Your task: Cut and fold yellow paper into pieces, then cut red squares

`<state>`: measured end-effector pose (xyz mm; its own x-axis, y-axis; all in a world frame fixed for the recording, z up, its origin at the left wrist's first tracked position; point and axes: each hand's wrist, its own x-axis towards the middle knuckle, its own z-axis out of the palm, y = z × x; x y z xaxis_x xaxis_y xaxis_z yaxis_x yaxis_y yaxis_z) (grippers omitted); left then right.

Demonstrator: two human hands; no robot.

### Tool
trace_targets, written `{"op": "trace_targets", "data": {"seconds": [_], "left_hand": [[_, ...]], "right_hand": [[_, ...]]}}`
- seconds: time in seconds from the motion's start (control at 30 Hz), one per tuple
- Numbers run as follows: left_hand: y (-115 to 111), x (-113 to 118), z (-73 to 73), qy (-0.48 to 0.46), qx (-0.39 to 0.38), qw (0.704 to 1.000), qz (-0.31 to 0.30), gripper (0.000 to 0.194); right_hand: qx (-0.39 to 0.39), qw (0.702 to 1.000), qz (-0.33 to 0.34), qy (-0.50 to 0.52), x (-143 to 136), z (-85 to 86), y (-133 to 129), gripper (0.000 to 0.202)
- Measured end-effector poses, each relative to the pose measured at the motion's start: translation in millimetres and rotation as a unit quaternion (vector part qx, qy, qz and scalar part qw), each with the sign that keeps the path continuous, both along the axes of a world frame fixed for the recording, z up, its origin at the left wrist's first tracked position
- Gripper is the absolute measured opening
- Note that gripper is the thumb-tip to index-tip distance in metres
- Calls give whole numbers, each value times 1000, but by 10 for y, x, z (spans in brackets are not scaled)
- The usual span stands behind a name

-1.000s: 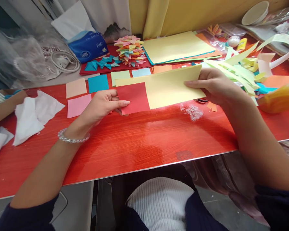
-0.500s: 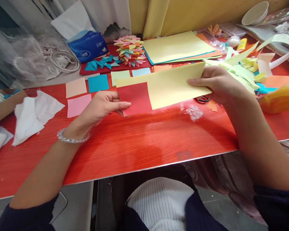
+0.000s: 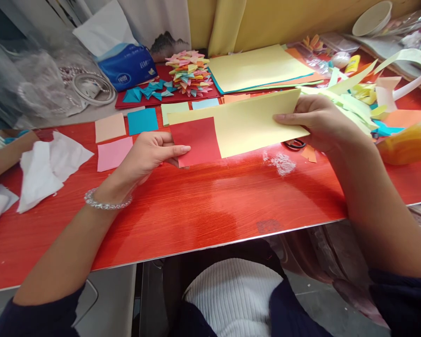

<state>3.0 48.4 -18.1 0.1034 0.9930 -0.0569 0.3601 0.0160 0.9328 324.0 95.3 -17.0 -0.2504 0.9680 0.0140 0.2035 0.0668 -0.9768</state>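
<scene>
A long yellow paper strip [image 3: 252, 121] is held up above the table between my two hands. A red paper square [image 3: 196, 140] lies flat against its left end. My left hand [image 3: 157, 150] pinches the red square and the strip's left end together, thumb in front and fingers behind. At the strip's right end, my right hand [image 3: 315, 119] grips with the thumb on the front; its fingers are partly hidden behind the paper. Black scissor handles [image 3: 294, 144] show beneath the strip near my right hand.
Paper squares, among them a pink one [image 3: 114, 154] and a blue one [image 3: 142, 120], lie left on the red table [image 3: 210, 206]. Behind stand a tissue pack [image 3: 126, 65], folded paper pieces [image 3: 189, 75] and yellow sheets [image 3: 256, 68]. Paper scraps [image 3: 351, 107] clutter the right.
The left end of the strip and the red square have risen very slightly. Both hands keep the same grip.
</scene>
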Motion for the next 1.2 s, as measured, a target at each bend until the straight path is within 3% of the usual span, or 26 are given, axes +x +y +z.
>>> {"op": "trace_targets", "data": {"seconds": [0.67, 1.0, 1.2], "left_hand": [[-4, -17, -7, 29, 21, 999, -12, 25], [-19, 1, 14, 22, 6, 1000, -10, 24], [-13, 13, 2, 14, 8, 1000, 1, 24]], "right_hand": [[0, 1000, 5, 23, -39, 37, -33, 6], [2, 1000, -4, 3, 10, 16, -7, 14], [-2, 1000, 8, 30, -22, 37, -26, 4]]}}
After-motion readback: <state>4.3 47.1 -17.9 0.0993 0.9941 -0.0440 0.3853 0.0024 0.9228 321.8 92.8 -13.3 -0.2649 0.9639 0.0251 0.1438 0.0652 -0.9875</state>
